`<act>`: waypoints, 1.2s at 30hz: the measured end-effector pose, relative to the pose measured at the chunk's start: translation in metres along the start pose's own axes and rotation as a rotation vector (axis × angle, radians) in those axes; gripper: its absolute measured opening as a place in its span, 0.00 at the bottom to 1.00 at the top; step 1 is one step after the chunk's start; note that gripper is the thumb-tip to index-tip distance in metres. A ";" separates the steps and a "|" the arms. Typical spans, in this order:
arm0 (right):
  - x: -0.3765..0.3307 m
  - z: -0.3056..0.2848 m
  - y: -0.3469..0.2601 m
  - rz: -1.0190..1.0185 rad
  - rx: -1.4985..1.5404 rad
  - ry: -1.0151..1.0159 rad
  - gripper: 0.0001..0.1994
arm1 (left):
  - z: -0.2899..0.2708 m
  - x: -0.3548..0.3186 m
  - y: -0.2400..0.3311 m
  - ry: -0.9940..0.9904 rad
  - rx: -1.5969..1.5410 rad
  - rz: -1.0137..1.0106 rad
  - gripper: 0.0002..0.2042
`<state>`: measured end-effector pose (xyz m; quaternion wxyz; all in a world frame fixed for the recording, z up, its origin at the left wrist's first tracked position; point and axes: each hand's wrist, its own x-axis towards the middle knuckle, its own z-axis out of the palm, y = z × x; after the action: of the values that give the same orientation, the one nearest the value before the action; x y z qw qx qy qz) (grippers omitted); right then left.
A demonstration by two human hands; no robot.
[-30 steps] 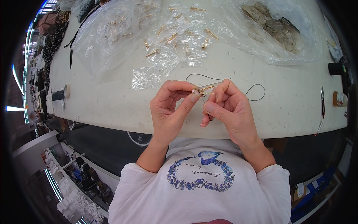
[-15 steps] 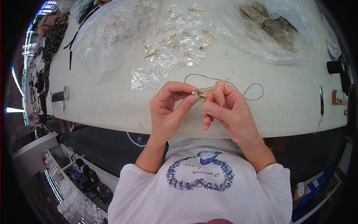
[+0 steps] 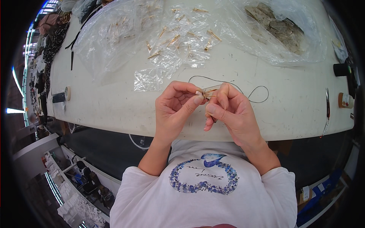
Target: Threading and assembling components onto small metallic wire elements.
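Observation:
Just above the table's near edge, a slim gold hair clip (image 3: 210, 91) is held between my two hands. My left hand (image 3: 172, 108) pinches its left end between thumb and index finger, where a small pale piece shows at the fingertips. From there the thin gold prongs reach to the fingers of my right hand (image 3: 235, 114), which are closed around their other end. A small dark bit shows below the right fingers; what it is I cannot tell. A thin dark cord (image 3: 259, 86) lies in loops on the table behind the right hand and passes out of sight behind it.
Beyond my hands, small clear bags with gold clips (image 3: 174, 40) are spread on the white table (image 3: 114, 102). Large plastic bags (image 3: 102, 49) lie around them. Tape (image 3: 67, 94) sits left; tweezers (image 3: 327, 110), a black spool (image 3: 342, 69) and a small jar (image 3: 345, 100) stand right.
Both hands have shifted slightly, and the clip has turned a little between them, its prongs now showing more spread. The things on the table have stayed put.

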<state>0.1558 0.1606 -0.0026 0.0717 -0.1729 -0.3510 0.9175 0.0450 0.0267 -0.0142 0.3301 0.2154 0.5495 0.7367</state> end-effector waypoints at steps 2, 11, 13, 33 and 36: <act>0.000 0.000 0.000 0.002 0.005 -0.002 0.13 | 0.000 0.000 0.000 0.001 0.002 0.001 0.09; 0.001 -0.001 0.000 0.014 0.011 -0.004 0.12 | 0.000 0.000 -0.002 0.007 0.038 0.029 0.09; 0.001 -0.002 0.001 0.004 0.009 -0.015 0.13 | 0.001 0.000 -0.001 0.006 0.052 0.035 0.09; 0.003 -0.009 0.012 -0.088 -0.049 0.106 0.15 | 0.004 -0.004 -0.004 0.065 0.189 0.031 0.08; 0.003 -0.009 0.012 -0.091 -0.051 0.095 0.15 | 0.004 -0.004 -0.006 0.054 0.177 0.037 0.08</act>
<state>0.1559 0.1583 -0.0179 0.1255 -0.2021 -0.3781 0.8947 0.0522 0.0271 -0.0189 0.2814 0.2337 0.6171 0.6967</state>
